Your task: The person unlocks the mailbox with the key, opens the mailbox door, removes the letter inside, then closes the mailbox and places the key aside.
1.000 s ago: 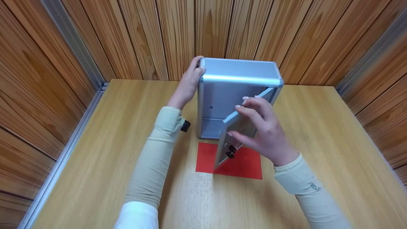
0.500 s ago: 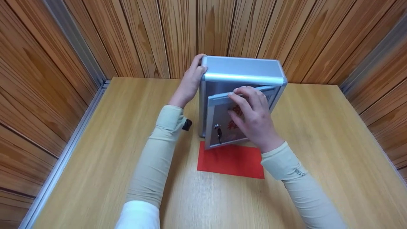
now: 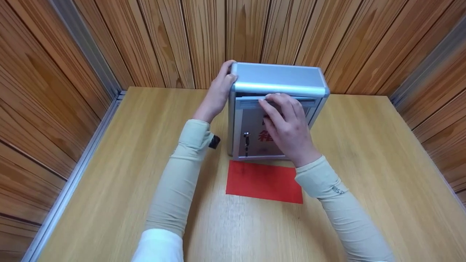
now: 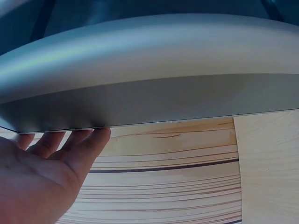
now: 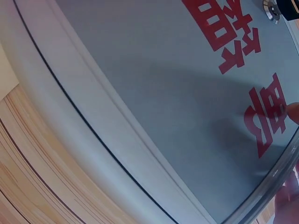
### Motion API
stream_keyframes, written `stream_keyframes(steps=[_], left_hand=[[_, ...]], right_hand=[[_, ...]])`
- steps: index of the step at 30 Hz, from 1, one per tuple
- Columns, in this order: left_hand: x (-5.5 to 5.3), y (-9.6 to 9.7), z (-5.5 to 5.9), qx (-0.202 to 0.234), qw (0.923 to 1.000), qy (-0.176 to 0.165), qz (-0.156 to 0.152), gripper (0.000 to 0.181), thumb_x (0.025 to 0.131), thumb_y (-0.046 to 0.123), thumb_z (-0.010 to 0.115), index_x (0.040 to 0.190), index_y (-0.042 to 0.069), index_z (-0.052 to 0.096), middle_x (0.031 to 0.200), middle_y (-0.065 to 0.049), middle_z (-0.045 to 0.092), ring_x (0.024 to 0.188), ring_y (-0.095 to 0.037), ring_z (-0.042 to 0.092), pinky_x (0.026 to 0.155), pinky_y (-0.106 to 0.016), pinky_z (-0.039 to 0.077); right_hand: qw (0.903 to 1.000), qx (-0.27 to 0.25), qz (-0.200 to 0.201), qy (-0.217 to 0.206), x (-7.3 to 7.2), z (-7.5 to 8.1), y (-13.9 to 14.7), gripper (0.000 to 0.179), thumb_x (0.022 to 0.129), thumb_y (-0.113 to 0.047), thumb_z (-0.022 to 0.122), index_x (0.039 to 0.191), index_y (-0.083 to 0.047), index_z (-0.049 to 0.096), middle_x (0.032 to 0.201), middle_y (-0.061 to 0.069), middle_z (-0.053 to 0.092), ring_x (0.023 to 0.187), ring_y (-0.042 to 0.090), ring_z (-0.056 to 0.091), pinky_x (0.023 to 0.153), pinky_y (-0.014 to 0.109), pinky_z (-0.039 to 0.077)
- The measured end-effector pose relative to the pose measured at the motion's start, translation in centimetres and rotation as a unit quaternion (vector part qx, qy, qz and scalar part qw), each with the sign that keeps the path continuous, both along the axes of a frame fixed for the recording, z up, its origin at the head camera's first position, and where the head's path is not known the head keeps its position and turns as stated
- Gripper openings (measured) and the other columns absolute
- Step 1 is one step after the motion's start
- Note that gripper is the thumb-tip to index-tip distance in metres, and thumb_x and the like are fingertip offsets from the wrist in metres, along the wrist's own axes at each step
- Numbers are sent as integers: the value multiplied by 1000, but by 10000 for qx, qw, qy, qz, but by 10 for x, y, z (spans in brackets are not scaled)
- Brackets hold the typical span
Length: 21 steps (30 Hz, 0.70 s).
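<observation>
A silver metal mailbox (image 3: 280,78) stands upright on the table, its front door (image 3: 255,123) nearly flush with the frame and a dark gap along the top. Red characters mark the door, and a key (image 3: 247,140) hangs in its lock at the left. My left hand (image 3: 218,91) holds the box's upper left side, fingertips at the back edge in the left wrist view. My right hand (image 3: 289,127) grips the door's top edge. In the right wrist view, the thumb (image 5: 293,112) is at the front panel and other fingers (image 5: 287,198) lie beyond the edge.
A red sheet of paper (image 3: 264,182) lies on the wooden table (image 3: 127,174) in front of the mailbox. Wood-panelled walls (image 3: 204,40) rise behind and at both sides. A metal rail (image 3: 78,178) runs along the table's left edge.
The door has swung inward, from wide open to almost closed, with my right hand moving left and away from me along with it. My left hand stays on the box.
</observation>
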<state>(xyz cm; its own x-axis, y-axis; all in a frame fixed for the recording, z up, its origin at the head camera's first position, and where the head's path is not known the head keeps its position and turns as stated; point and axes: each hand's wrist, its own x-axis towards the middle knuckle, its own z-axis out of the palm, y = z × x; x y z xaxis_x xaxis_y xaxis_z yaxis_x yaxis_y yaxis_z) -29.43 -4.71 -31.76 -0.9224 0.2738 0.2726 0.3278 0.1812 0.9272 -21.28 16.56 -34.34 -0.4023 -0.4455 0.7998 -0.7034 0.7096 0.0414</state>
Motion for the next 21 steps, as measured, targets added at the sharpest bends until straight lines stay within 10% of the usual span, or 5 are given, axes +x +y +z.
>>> stream_keyframes(steps=[13,21], left_hand=[[-1,0,-1,19,10000,10,-20,53,93,46,33,143,26,29,139,-5,38,123,-20,39,98,-42,34],[-2,0,-2,117,9999,-69,-41,52,94,41,33,143,22,30,138,-6,39,122,-19,38,99,-39,32]], right_hand=[[9987,121,-401,300,-9,-10,2,34,86,-10,69,120,-11,66,129,10,47,120,29,37,102,42,31],[9992,-89,-385,109,-7,-21,0,11,85,-8,69,96,-5,71,95,10,58,90,27,51,76,39,42]])
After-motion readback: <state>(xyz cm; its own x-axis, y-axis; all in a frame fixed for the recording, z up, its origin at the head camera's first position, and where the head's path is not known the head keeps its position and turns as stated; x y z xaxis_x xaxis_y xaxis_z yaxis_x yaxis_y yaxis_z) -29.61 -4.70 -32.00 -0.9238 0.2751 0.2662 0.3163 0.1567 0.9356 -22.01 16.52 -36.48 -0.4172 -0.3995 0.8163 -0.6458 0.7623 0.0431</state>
